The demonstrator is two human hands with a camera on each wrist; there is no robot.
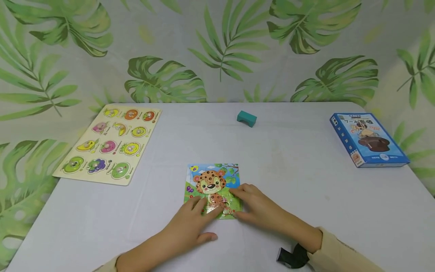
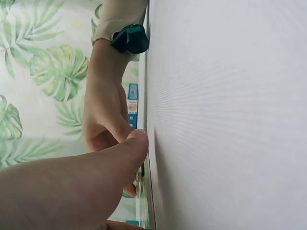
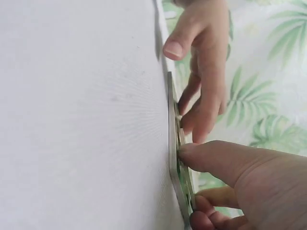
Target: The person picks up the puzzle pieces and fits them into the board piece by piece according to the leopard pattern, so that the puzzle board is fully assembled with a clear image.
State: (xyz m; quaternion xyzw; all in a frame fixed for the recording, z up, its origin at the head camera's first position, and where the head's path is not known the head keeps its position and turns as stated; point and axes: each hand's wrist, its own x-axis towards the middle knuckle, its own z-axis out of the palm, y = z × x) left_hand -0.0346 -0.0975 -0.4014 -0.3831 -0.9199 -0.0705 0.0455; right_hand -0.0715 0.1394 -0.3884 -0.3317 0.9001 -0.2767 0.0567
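A square jigsaw puzzle [image 1: 210,179] with a cartoon leopard cub lies flat on the white table, directly in front of me. Fingers of my left hand [image 1: 188,223] are spread and fairly straight, touching its lower middle, the thumb held out to the side. At the lower right corner, my right hand [image 1: 261,207] pinches a puzzle piece [image 3: 187,179] between thumb and fingers. In the right wrist view this piece stands slightly raised and tilted over the thin puzzle board [image 3: 171,129]. The left wrist view shows mostly the left thumb [image 2: 136,141], with the puzzle largely hidden.
A wooden fruit peg puzzle [image 1: 105,145] lies on the left. Toward the back is a teal arch block [image 1: 247,118]. On the right lies a blue box [image 1: 372,139]. A black strap device [image 1: 293,257] is at the right wrist.
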